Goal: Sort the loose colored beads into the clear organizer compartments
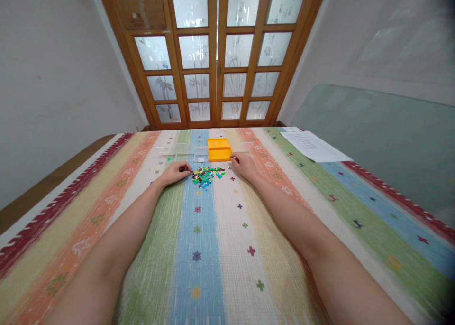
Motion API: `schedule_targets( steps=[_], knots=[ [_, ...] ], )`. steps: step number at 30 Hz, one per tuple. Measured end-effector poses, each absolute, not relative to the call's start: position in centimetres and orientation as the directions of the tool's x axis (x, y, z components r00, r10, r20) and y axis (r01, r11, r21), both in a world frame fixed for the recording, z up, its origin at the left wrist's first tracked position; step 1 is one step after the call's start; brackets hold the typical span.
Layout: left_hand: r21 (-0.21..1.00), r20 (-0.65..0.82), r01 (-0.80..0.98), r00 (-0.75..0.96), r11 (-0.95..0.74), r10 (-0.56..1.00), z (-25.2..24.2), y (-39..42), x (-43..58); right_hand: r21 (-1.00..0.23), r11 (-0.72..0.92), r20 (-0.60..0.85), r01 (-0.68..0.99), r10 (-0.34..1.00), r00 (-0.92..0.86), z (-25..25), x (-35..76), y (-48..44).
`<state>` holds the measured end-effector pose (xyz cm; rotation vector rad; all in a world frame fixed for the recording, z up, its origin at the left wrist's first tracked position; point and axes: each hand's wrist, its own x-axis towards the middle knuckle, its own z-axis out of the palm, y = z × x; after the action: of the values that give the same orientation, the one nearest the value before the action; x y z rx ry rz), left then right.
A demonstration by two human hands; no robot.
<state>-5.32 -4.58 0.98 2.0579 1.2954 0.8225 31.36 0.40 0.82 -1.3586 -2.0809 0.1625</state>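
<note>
A heap of small coloured pieces [206,176], mostly green, blue and dark, lies on the striped tablecloth [220,249]. My left hand [176,171] rests just left of the heap with fingers curled, fingertips touching its edge. My right hand [243,164] lies to the right of the heap, fingers pinched together near the corner of an orange tray [218,150]. What either hand holds, if anything, is too small to see. A clear plastic tray [179,154] sits left of the orange one.
A sheet of paper [313,146] lies at the far right of the table. A glass pane [377,135] leans against the right wall. Wooden doors with frosted glass [213,59] stand behind the table.
</note>
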Motion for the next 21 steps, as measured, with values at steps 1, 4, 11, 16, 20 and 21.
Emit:
schedule_targets(
  steps=[1, 4, 11, 16, 20, 21],
  knots=[
    [0.761, 0.202, 0.544, 0.317, -0.352, 0.927, 0.91, -4.48, -5.35, -0.429, 0.459, 0.442, 0.778, 0.858, -0.262, 0.82, 31.37, 0.39],
    [0.829, 0.236, 0.456, 0.242, -0.325, 0.941, 0.62, -4.04, -5.46, -0.430, 0.467, 0.443, 0.773, 0.855, -0.270, 0.81, 31.35, 0.31],
    [0.891, 0.216, 0.377, 0.137, -0.253, 0.967, 0.57, -3.85, -5.36, -0.436, 0.475, 0.443, 0.764, 0.853, -0.277, 0.72, 31.20, 0.27],
    [0.906, 0.203, 0.367, 0.056, -0.209, 0.978, 1.07, -4.05, -5.21, -0.441, 0.498, 0.446, 0.746, 0.844, -0.300, 0.45, 31.23, 0.40],
    [0.903, 0.202, 0.385, 0.014, -0.192, 0.979, 0.95, -3.82, -5.24, -0.410, 0.579, 0.451, 0.705, 0.801, -0.395, 0.62, 30.85, 0.02],
    [0.900, 0.209, 0.389, 0.004, -0.194, 0.978, 0.85, -3.75, -5.24, -0.397, 0.607, 0.451, 0.689, 0.782, -0.429, 0.77, 30.61, -0.20]
  ],
)
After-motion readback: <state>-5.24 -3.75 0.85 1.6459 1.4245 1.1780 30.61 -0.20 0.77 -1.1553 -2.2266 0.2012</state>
